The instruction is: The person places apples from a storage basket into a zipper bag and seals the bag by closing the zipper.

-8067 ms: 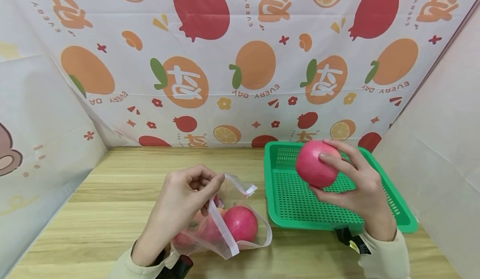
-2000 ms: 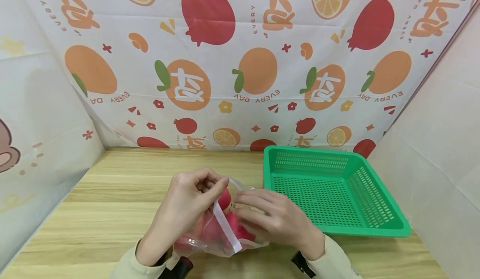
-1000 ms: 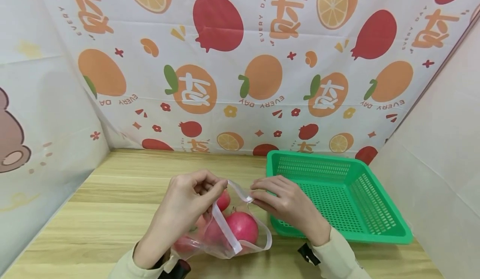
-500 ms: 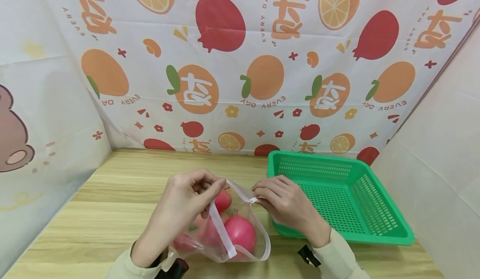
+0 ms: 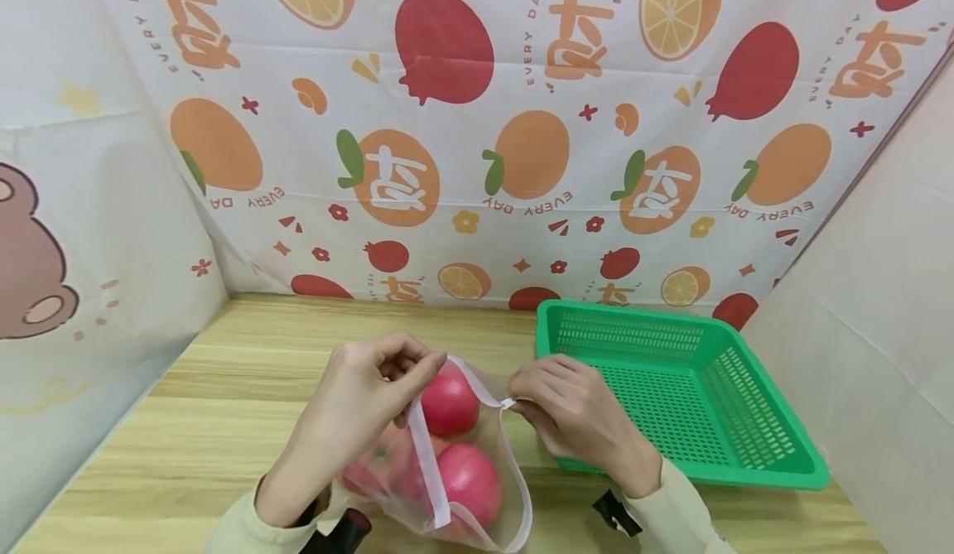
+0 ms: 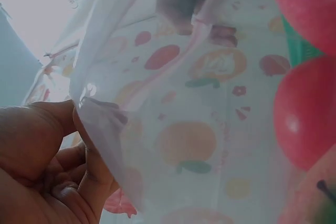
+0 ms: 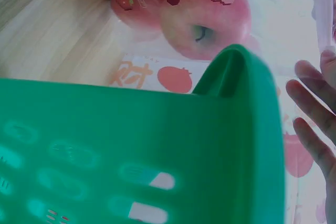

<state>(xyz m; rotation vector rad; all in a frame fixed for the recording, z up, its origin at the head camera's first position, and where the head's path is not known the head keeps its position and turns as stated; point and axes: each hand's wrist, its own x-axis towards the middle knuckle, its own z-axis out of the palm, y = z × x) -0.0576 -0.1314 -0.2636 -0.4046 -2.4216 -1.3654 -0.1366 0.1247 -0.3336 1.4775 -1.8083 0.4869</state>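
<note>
A clear zip bag [image 5: 430, 471] with white edging stands on the table, its mouth spread. Inside are several pinkish-red apples [image 5: 468, 484], one upper apple [image 5: 450, 402] close to the mouth. My left hand [image 5: 365, 413] pinches the bag's left rim between thumb and finger; the left wrist view shows the same pinch on the film [image 6: 100, 129]. At the opposite corner, my right hand [image 5: 577, 409] pinches the edge by a small white tab [image 5: 508, 403]. In the right wrist view, fingers [image 7: 315, 108] show at the right edge, and the basket covers part of the bag.
A green perforated basket [image 5: 678, 471] stands right of the bag, beside my right wrist. Its rim [image 7: 236, 72] comes close to the right wrist camera. Behind the wooden table [image 5: 253, 355] hangs a fruit-printed cloth [image 5: 462, 173], with pale cloth at both sides.
Eight seconds ago my right hand held an apple over the basket; afterwards it reached into the bag, then moved to the rim. The bag mouth now tilts wider and shows more of the upper apple.
</note>
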